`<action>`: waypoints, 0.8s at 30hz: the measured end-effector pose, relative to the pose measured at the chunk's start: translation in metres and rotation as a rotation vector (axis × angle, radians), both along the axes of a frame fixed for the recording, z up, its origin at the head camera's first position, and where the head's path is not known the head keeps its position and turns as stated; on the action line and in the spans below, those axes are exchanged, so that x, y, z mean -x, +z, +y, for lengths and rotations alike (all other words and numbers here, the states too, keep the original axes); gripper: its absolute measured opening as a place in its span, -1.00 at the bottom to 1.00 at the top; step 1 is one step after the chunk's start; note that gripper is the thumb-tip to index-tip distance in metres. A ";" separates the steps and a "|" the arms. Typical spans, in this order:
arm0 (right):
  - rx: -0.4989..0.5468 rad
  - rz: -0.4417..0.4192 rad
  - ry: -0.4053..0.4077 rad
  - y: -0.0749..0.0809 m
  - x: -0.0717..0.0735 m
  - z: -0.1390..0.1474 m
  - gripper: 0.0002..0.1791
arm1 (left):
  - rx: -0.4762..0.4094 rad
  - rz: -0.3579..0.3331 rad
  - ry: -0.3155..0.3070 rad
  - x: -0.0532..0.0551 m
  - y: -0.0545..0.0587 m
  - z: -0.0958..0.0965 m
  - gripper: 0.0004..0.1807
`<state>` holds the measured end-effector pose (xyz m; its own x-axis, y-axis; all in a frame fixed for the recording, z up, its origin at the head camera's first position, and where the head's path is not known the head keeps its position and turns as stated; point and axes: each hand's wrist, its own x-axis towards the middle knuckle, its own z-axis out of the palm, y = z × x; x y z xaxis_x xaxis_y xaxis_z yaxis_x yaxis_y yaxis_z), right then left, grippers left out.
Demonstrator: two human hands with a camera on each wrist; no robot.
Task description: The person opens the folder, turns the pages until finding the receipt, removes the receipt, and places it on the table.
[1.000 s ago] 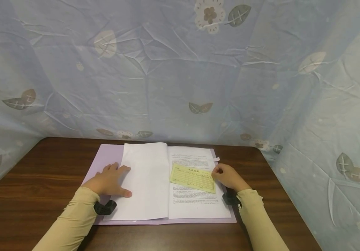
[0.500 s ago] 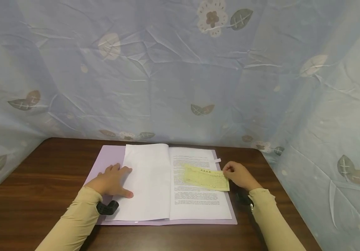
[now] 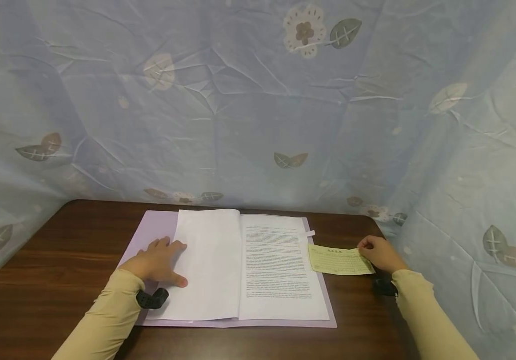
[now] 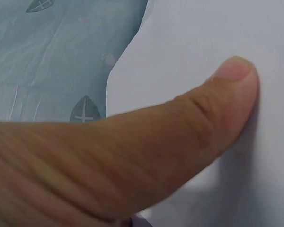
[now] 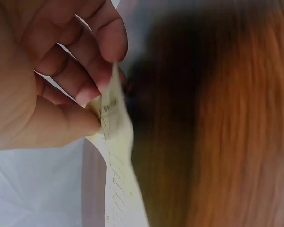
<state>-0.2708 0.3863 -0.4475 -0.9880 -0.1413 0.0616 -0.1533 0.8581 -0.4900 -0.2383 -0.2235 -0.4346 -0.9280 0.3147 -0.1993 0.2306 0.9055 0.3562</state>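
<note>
A purple folder (image 3: 161, 227) lies spread on the table, with white pages turned to its left side and a printed page (image 3: 276, 280) on its right. My left hand (image 3: 161, 260) rests spread over the left page (image 3: 210, 270), its thumb (image 4: 227, 90) on the white paper in the left wrist view. To the right of the folder, my right hand (image 3: 381, 254) pinches the right end of a yellow printed slip (image 3: 341, 261) between thumb and fingers. The slip's left end overlaps the folder's right edge, and the right wrist view shows the slip bent near the fingertips.
A small white tab (image 3: 308, 234) sticks out from the right side of the pages. The brown wooden table (image 3: 258, 345) runs back to a blue patterned curtain (image 3: 249, 125) that also hangs at both sides.
My right hand has drawn the yellow slip rightward off the printed page and past the folder's edge. My left hand stays spread on the left page.
</note>
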 end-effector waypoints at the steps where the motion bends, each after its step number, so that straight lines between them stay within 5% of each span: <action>1: 0.005 -0.004 -0.009 0.000 0.000 0.002 -0.84 | -0.001 -0.005 0.006 0.000 0.001 0.000 0.22; 10: -0.049 -0.031 -0.093 0.006 0.008 0.011 -0.77 | 0.036 -0.028 0.017 -0.003 0.010 -0.003 0.18; 15: -0.065 -0.053 -0.213 0.016 0.002 0.005 -0.69 | 0.036 -0.017 0.000 -0.002 0.013 -0.001 0.16; 19: -0.043 0.009 -0.302 0.029 -0.008 -0.018 -0.63 | 0.039 0.029 -0.028 -0.001 0.017 -0.001 0.18; 24: 0.056 0.117 -0.268 0.030 -0.017 -0.059 -0.62 | 0.002 0.100 -0.092 0.004 0.018 -0.005 0.23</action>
<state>-0.2542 0.3272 -0.4170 -0.9755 0.1302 0.1775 0.0167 0.8478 -0.5300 -0.2422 -0.2286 -0.4167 -0.9105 0.3992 -0.1076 0.3472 0.8796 0.3252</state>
